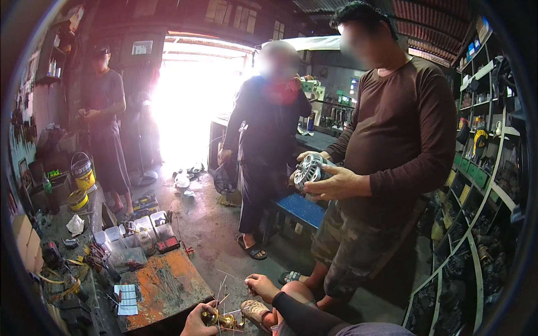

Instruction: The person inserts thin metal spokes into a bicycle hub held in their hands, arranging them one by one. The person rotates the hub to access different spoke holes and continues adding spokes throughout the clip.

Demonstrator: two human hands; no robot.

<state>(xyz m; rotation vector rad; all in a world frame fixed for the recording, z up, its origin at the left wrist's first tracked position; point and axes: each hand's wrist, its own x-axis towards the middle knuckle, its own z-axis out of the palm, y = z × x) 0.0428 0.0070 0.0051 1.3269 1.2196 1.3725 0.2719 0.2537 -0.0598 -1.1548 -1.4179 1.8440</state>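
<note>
At the lower edge, my left hand [197, 321] is closed around a shiny brass-coloured metal part [227, 321]. Several thin straight wires [223, 297] stick up and out around this part; how they are fixed to it I cannot make out. To the right and a little farther away, my right hand [262, 287] pinches a thin wire [231, 275] that points left from the fingertips. A worn orange board [168, 280] lies left of my hands, with loose thin wires on it. A small printed paper [126, 299] rests at its left side.
Clear plastic bins [126, 252] of small parts stand beyond the board. At right, a person in a brown shirt holds a slotted metal alternator housing [314, 169]. Behind are a blue bench [301, 209] and two more people. Loaded shelves [476, 179] line the right side.
</note>
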